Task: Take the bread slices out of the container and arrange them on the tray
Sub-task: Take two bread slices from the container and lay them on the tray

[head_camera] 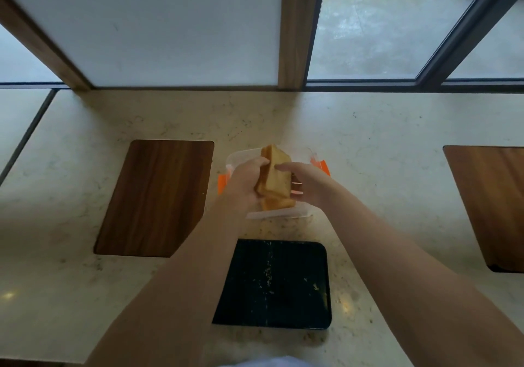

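Observation:
A stack of toasted bread slices (276, 176) stands tilted on edge above the clear plastic container (241, 157), which has orange clips. My left hand (245, 181) grips the stack from the left. My right hand (307, 181) presses its fingers against the stack's right side. Another slice (276, 204) lies lower in the container, partly hidden by the stack. Nearer to me, the black tray (273, 284) lies flat on the counter with only crumbs on it.
Two dark wooden boards are set into the pale stone counter, one on the left (154, 196) and one at the right edge (493, 202). A window wall with wooden posts runs along the counter's far side.

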`<move>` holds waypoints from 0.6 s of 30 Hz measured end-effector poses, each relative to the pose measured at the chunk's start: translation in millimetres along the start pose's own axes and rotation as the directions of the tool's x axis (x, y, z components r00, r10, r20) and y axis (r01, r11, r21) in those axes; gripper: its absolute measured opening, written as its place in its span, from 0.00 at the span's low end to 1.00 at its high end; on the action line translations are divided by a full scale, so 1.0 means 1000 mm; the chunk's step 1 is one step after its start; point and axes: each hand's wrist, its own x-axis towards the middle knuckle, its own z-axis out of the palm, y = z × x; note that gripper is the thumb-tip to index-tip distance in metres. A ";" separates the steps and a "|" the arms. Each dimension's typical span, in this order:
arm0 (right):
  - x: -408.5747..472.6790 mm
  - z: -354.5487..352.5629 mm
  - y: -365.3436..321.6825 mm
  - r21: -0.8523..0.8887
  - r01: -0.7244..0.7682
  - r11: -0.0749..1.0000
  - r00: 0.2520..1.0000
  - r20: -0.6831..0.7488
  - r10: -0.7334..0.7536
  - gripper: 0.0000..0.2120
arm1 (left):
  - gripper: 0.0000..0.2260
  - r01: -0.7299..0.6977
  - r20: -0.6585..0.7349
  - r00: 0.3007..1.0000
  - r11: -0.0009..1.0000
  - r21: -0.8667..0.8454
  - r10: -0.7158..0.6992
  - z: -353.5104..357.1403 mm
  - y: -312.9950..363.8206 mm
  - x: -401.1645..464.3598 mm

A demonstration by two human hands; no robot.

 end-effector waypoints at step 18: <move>-0.133 0.036 0.133 -0.006 0.116 0.993 0.987 0.109 -0.115 0.13 | 0.11 -0.061 -0.027 0.998 0.998 -0.004 0.061 -0.111 -0.109 -0.135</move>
